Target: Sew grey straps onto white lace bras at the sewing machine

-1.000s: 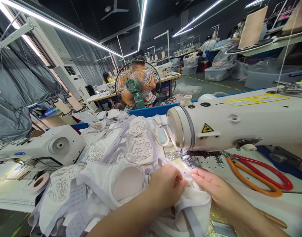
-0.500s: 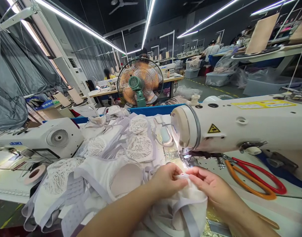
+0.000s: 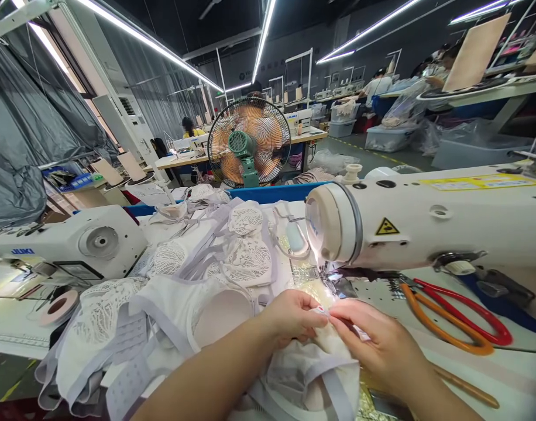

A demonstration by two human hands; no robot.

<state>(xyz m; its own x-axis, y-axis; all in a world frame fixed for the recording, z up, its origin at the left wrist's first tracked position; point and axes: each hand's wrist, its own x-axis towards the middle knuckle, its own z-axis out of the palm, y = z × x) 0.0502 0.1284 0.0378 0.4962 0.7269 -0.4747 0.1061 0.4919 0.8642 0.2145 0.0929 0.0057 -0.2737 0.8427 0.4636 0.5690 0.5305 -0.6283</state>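
My left hand (image 3: 292, 318) pinches the edge of a white bra (image 3: 316, 371) with pale lilac trim, in front of the sewing machine's needle area (image 3: 327, 275). A small white piece with a red mark (image 3: 321, 310) shows at its fingertips. Close beside it, my right hand (image 3: 373, 330) pinches the same bra, its fingertips nearly touching the left ones. The rest of the bra hangs below both hands toward the table's front. What lies between the fingertips is partly hidden. A pile of white lace bras (image 3: 246, 257) covers the table to the left.
Scissors with red and orange handles (image 3: 452, 316) lie right of the sewing machine (image 3: 426, 222), above a thin brown stick (image 3: 465, 386). At left stand a second sewing machine (image 3: 96, 240) and a tape roll (image 3: 59, 309). A fan (image 3: 249, 143) stands beyond the table.
My right hand has turned slightly and shifted a little right, with its fingers lower on the fabric. The bra's hanging part has moved slightly left. The left hand stays nearly in place.
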